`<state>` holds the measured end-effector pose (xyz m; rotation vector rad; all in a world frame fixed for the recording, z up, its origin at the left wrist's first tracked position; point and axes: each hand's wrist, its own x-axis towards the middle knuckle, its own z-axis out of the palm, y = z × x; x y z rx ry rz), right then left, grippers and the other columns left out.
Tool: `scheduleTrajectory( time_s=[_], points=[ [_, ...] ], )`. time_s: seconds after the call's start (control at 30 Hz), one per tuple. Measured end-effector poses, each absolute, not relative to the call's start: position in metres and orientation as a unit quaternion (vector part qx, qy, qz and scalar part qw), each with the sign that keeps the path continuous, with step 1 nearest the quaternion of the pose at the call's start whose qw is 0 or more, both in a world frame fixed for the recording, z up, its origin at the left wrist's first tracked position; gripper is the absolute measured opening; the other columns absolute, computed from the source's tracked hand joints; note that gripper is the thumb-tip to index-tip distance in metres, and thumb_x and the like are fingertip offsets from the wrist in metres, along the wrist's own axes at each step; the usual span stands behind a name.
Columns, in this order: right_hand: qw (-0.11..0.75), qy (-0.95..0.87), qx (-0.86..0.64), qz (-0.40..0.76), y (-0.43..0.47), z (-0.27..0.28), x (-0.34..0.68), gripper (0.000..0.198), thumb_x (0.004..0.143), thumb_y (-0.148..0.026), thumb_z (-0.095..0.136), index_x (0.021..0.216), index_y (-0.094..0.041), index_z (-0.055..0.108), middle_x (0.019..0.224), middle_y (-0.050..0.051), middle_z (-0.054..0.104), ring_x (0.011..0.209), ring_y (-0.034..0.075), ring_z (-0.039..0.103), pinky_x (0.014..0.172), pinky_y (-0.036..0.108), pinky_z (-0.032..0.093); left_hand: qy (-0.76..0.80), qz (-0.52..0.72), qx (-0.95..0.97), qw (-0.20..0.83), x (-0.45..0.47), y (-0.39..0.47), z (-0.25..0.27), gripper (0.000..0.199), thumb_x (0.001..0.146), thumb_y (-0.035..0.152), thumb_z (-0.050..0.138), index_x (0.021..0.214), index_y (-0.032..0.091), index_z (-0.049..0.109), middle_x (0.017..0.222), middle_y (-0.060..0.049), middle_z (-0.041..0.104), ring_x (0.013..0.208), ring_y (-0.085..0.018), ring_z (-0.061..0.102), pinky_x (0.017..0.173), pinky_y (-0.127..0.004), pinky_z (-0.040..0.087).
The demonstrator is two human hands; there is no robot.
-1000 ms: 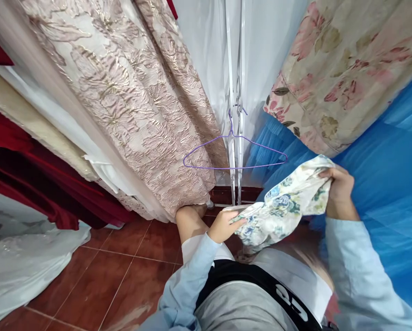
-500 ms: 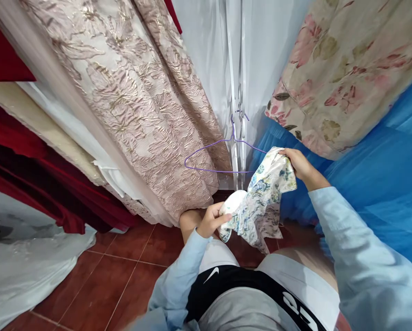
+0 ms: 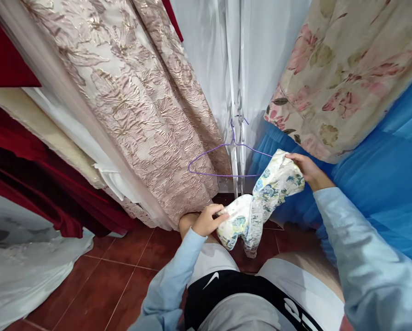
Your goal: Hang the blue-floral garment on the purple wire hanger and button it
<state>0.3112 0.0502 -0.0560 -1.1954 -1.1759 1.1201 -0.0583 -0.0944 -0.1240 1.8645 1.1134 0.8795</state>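
A small white garment with a blue, green and yellow floral print (image 3: pixel 273 181) is stretched between my two hands in the middle of the view. It looks like a bodice top with stiff cup-like panels and a gathered part hanging down. My left hand (image 3: pixel 208 220) pinches its lower left edge, thumb on top. At the upper right edge, my right hand (image 3: pixel 306 170) grips the cloth, with some fingers hidden behind it. Just beyond hangs an unfilled purple wire hanger (image 3: pixel 223 175), its right end covered by the garment.
White metal bars (image 3: pixel 242 92) stand behind the hanger. A pink-gold brocade gown (image 3: pixel 140 105) hangs on the left, beside red and cream garments. On the right hang a floral cloth (image 3: pixel 330 92) and blue tulle (image 3: pixel 374 184). Red tiles (image 3: pixel 116 276) cover the floor.
The garment has been spread wider and turned, so both printed panels face up more. My right hand has shifted slightly right and down, and the left slightly left.
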Motion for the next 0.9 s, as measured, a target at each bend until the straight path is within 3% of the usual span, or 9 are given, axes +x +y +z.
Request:
scheduleTrajectory(
  time_s=[0.13,0.23,0.33,0.43,0.53,0.7,0.8,0.9],
  points=[
    [0.498,-0.480,-0.498,0.523,0.054,-0.051,0.296,0.025,0.071,-0.038,0.082,0.072,-0.016,0.071,0.061,0.006,0.071,0.052,0.018,0.062,0.051,0.028,0.047,0.494,0.345,0.757,0.255,-0.095,-0.056,-0.139,0.033,0.086,0.044,0.067,0.066,0.019,0.059,0.072,-0.003,0.057,0.077,-0.020,0.051,0.078,-0.031,0.039],
    [0.503,-0.516,-0.470,0.511,0.055,-0.055,0.286,0.035,0.066,-0.044,0.089,0.078,-0.015,0.072,0.065,0.003,0.072,0.052,0.013,0.059,0.049,0.023,0.043,0.509,0.374,0.713,0.304,-0.121,-0.022,-0.144,0.027,0.079,0.043,0.074,0.074,0.018,0.066,0.076,-0.004,0.062,0.079,-0.021,0.054,0.078,-0.031,0.041],
    [0.496,-0.552,-0.443,0.504,0.053,-0.059,0.281,0.048,0.063,-0.055,0.089,0.085,-0.015,0.075,0.072,0.002,0.073,0.057,0.012,0.059,0.053,0.022,0.043,0.515,0.418,0.644,0.381,-0.138,0.012,-0.141,0.029,0.071,0.039,0.081,0.070,0.015,0.064,0.071,-0.003,0.062,0.072,-0.019,0.055,0.072,-0.029,0.042],
    [0.477,-0.586,-0.431,0.494,0.053,-0.060,0.276,0.054,0.064,-0.061,0.087,0.088,-0.014,0.077,0.075,0.003,0.074,0.061,0.012,0.059,0.058,0.023,0.044,0.536,0.477,0.598,0.358,-0.147,0.038,-0.137,0.025,0.069,0.029,0.079,0.068,0.016,0.058,0.066,0.001,0.058,0.067,-0.016,0.054,0.068,-0.026,0.041],
    [0.466,-0.614,-0.416,0.483,0.056,-0.060,0.267,0.056,0.064,-0.065,0.085,0.086,-0.014,0.076,0.075,0.002,0.073,0.062,0.013,0.057,0.059,0.024,0.043,0.555,0.546,0.553,0.299,-0.154,0.055,-0.134,0.020,0.072,0.020,0.072,0.083,0.018,0.056,0.075,0.002,0.061,0.068,-0.014,0.056,0.069,-0.023,0.043],
    [0.506,-0.600,-0.396,0.476,0.074,-0.058,0.241,0.056,0.064,-0.068,0.083,0.083,-0.017,0.071,0.066,-0.002,0.064,0.059,0.012,0.051,0.056,0.024,0.038,0.537,0.614,0.523,0.246,-0.162,0.072,-0.130,0.056,0.071,0.013,0.069,0.124,0.020,0.053,0.125,-0.009,0.065,0.081,-0.013,0.067,0.073,-0.023,0.052],
    [0.526,-0.597,-0.384,0.468,0.089,-0.053,0.219,0.056,0.065,-0.070,0.081,0.079,-0.018,0.067,0.061,-0.004,0.058,0.057,0.011,0.047,0.055,0.023,0.037,0.523,0.610,0.541,0.247,-0.167,0.076,-0.128,0.070,0.070,0.013,0.068,0.138,0.018,0.049,0.132,-0.013,0.064,0.086,-0.016,0.069,0.074,-0.025,0.055],
    [0.532,-0.607,-0.378,0.455,0.097,-0.049,0.200,0.056,0.064,-0.070,0.081,0.078,-0.017,0.066,0.069,-0.002,0.064,0.063,0.013,0.053,0.060,0.024,0.041,0.510,0.610,0.558,0.237,-0.174,0.075,-0.128,0.084,0.072,0.016,0.069,0.150,0.018,0.040,0.141,-0.016,0.059,0.096,-0.019,0.071,0.081,-0.027,0.057]
  ],
)
